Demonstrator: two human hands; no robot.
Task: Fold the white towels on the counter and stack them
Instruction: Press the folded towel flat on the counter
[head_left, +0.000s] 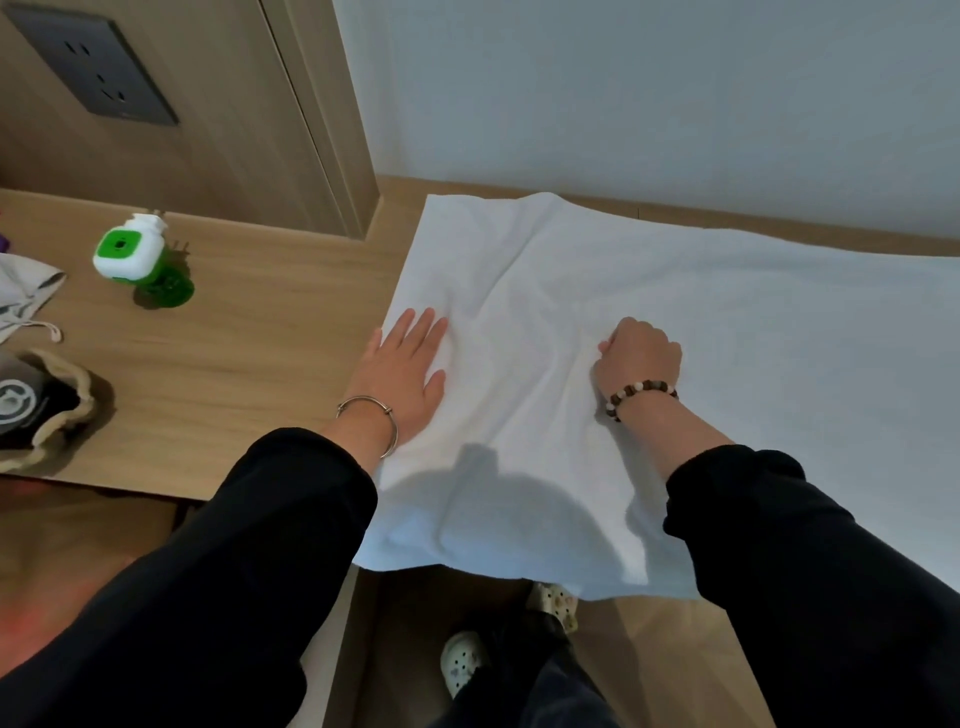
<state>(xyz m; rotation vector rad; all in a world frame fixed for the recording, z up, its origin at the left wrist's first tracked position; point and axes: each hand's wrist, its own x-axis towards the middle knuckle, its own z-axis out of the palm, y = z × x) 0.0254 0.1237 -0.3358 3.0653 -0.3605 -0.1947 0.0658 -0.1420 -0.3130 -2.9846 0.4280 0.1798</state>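
A large white towel (727, 338) lies spread over the wooden counter (260, 338), wrinkled in the middle, its near edge hanging over the counter's front. My left hand (405, 374) lies flat with straight fingers on the towel's left edge, pressing it down. My right hand (639, 358) is curled into a fist on the towel's middle, knuckles up; a fold of cloth bunches at it, but whether the fingers pinch the cloth is hidden.
A green and white plug-in device (135, 254) stands on the counter at left. A drawstring pouch (47, 405) and a grey cloth bag (26, 296) lie at the far left edge. A wall socket (93, 62) sits on the wood panel behind. My feet (462, 660) show below the counter.
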